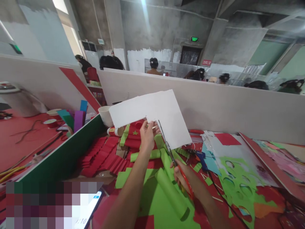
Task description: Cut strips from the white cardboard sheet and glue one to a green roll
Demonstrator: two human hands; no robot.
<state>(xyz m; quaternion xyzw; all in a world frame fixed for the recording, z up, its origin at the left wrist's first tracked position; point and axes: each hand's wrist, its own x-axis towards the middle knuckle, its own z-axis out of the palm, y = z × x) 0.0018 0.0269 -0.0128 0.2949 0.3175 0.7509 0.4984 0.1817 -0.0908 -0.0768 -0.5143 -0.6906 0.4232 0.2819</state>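
Note:
My left hand [147,135] pinches the lower edge of a white sheet of paper [152,111] and holds it up above the table. My right hand [182,178] grips red-handled scissors [170,152], whose blades reach up into the paper beside my left fingers. Below my hands lie rolled green paper tubes [170,190] and folded red paper strips [100,157].
A green sheet with round holes cut out [234,176] lies at right, next to a blue glue gun [201,159] with a black cord. A white cup [105,115] stands by the grey partition [226,105]. A phone [89,211] lies at lower left. Other people sit beyond the partition.

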